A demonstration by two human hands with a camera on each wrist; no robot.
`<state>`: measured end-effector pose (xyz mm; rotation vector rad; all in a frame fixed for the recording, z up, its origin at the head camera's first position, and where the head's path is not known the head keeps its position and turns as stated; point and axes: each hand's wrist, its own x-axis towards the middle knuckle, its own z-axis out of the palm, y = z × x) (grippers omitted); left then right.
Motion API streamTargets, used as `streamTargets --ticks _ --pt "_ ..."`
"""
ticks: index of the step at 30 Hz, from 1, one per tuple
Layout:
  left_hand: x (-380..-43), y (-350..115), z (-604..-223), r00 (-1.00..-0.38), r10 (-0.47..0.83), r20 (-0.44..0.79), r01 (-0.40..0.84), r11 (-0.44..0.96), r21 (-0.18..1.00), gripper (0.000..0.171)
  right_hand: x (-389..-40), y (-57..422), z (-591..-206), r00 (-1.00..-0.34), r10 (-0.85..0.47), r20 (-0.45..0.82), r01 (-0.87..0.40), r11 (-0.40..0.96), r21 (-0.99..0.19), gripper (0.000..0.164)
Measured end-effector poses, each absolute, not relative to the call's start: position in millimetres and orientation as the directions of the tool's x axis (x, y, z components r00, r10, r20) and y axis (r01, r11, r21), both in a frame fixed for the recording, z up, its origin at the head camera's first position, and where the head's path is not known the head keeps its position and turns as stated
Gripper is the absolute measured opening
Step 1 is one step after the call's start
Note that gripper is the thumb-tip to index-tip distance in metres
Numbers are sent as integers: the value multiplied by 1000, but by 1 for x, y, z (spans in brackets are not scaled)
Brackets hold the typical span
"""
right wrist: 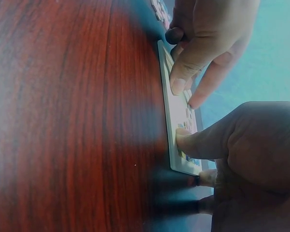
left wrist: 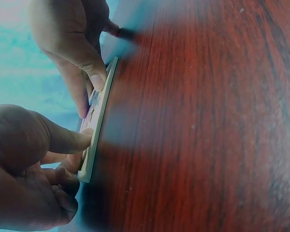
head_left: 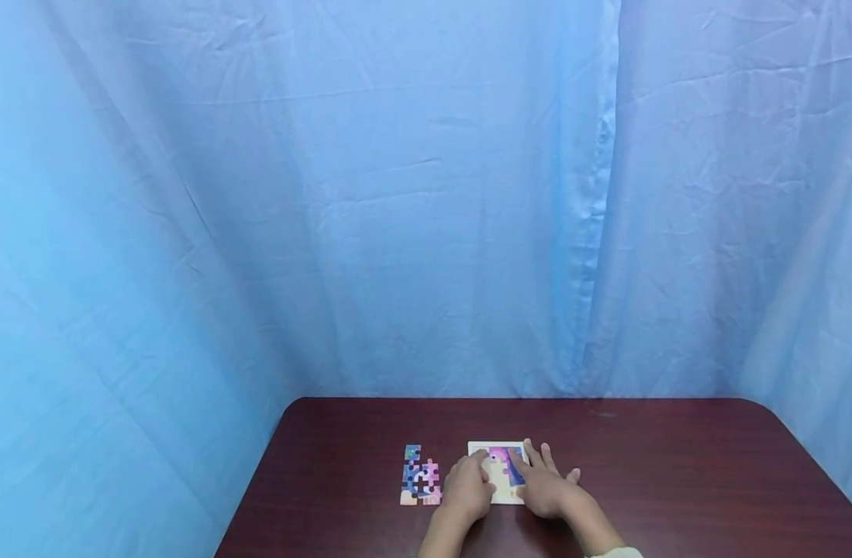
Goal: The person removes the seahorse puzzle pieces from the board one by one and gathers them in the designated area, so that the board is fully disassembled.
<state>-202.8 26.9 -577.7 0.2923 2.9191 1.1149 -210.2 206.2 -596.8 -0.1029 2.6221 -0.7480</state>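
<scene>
A pale puzzle tray (head_left: 506, 498) lies flat on the table, part of it bare and part filled with pink and blue jigsaw pieces (head_left: 498, 454). My left hand (head_left: 467, 488) is over the tray's left side. Its index finger and thumb touch the tray, and the other fingers are curled by the edge in the left wrist view. From the right, my right hand (head_left: 547, 490) presses its index fingertip on the fitted pieces. Its thumb (right wrist: 198, 143) rests near the front rim, and the remaining fingers spread past the right edge. The hands hide parts of the tray.
Left of the tray, several loose jigsaw pieces (head_left: 412, 473) lie in a cluster on the dark red wooden table (head_left: 342, 465). Blue curtains (head_left: 426, 232) hang behind the table and along its sides.
</scene>
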Motion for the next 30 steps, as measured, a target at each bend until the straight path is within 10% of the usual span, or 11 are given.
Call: streamTargets --ticks 30 --pt "-206 18 -585 -988 156 -8 71 495 866 56 -213 208 -603 -905 -178 -386 48 859 -510 66"
